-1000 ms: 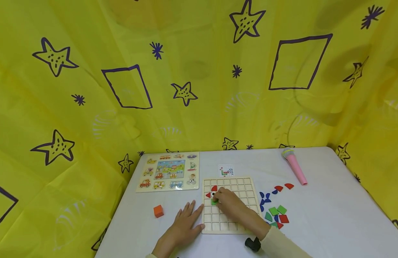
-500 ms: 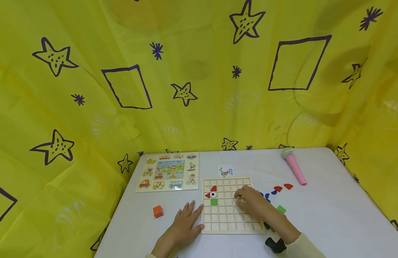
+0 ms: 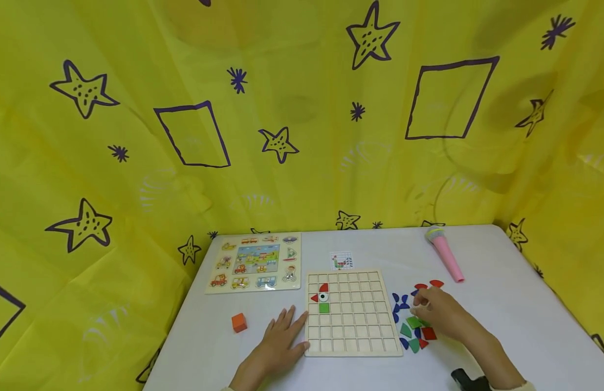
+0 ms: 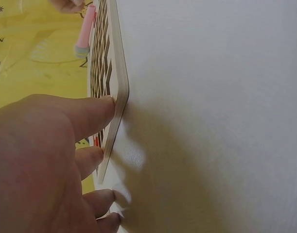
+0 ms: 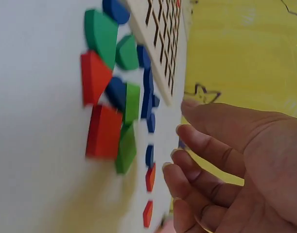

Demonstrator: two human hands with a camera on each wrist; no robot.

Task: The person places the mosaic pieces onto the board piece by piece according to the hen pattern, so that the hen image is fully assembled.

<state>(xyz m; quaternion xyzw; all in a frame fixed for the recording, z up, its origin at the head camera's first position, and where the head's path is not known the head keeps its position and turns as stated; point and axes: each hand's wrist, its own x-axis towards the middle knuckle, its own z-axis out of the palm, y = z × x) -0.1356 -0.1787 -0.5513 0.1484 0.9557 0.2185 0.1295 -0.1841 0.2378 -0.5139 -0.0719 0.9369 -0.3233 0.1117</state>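
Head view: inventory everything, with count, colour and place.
Grid board: one, beige, centre
Board pieces: two red, one green, one white, board's left
Loose pieces: four red, four green, several blue, right of board
Picture card: one, white, behind board
Puzzle: one, multicoloured, back left
Cube: one, orange, left of board
Microphone: one, pink, back right
Table: one, white, beneath
Backdrop: one, yellow, back
Wrist object: one, black, right wrist
Sleeves: two, cream, bottom
Left hand: one, board's left edge
Right hand: one, by loose pieces
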